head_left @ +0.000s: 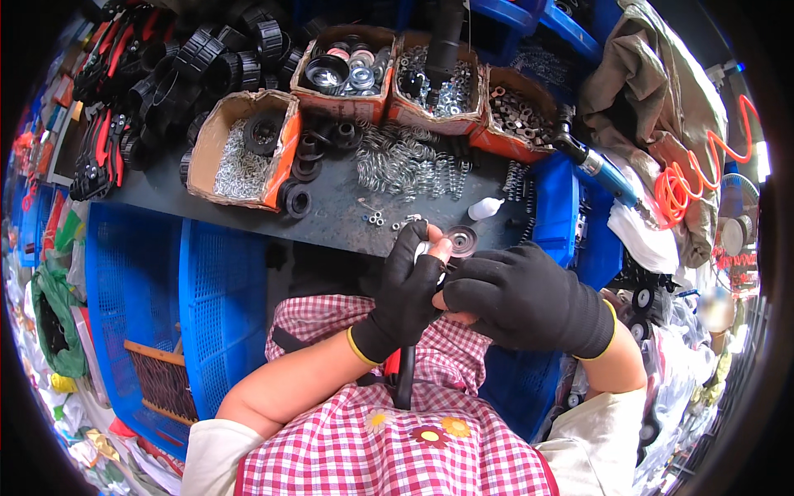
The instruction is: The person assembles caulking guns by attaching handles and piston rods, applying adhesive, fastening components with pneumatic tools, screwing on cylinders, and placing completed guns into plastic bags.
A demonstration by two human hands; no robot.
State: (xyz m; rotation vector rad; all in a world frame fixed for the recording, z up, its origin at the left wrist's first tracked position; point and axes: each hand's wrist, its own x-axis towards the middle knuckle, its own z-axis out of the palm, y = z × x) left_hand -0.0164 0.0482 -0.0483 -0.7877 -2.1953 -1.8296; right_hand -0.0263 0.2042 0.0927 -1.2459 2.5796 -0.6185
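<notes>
Close together in front of my apron, both hands wear black gloves with bare fingertips. My left hand (403, 285) is closed, thumb and forefinger pinched near a whitish metal part. Below it hangs a black handle (404, 379) of a tool with a red part beside it, its upper end hidden by the hand. My right hand (525, 298) is closed with its fingers curled against the left hand; what it grips is hidden. Just beyond the fingertips shows a round dark ring-shaped part (461, 240); whether it is held or resting on the bench, I cannot tell.
Springs (405, 161), small nuts (376, 218) and a white squeeze bottle (485, 208) lie on the dark bench (331, 230). Behind are several cardboard boxes (285, 157) of hardware. A blue power driver (608, 175) lies right; blue crates (186, 298) stand left.
</notes>
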